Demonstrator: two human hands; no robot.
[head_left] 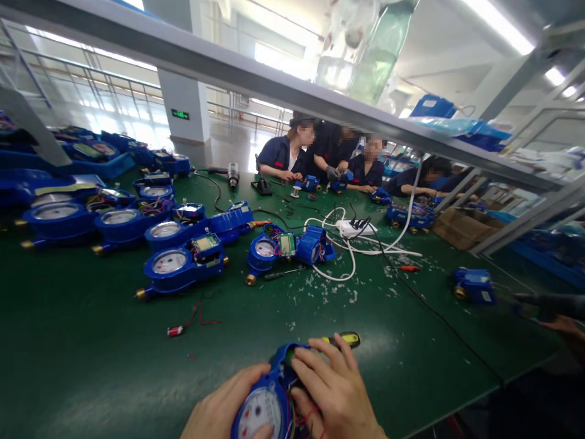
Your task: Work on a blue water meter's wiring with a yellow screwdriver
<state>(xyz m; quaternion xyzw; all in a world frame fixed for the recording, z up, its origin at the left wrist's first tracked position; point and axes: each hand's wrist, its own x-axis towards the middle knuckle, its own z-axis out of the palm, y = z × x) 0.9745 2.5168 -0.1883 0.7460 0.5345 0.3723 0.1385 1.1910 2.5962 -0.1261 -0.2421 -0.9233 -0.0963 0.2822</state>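
Close to the table's near edge, a blue water meter (284, 356) with a round white dial is held in my left hand (220, 399), its fingers wrapped around the left side and the thumb over the dial. My right hand (337, 390) bends over the meter's open compartment, fingertips inside near a green part and thin coloured wires. What those fingertips pinch is mostly hidden. Just beyond my right fingers lies a tool with a yellow and black handle (351, 339). A small red battery (175, 331) with red wires rests to the left.
Several blue meters (169, 262) stand on the green table (114, 360) at left and centre. A white power strip (356, 228), cables, white scraps and an orange-handled tool (409, 268) lie beyond. Another person's hand (567, 329) holds a dark tool at right. Co-workers (283, 155) sit opposite; a shelf (256, 73) crosses overhead.
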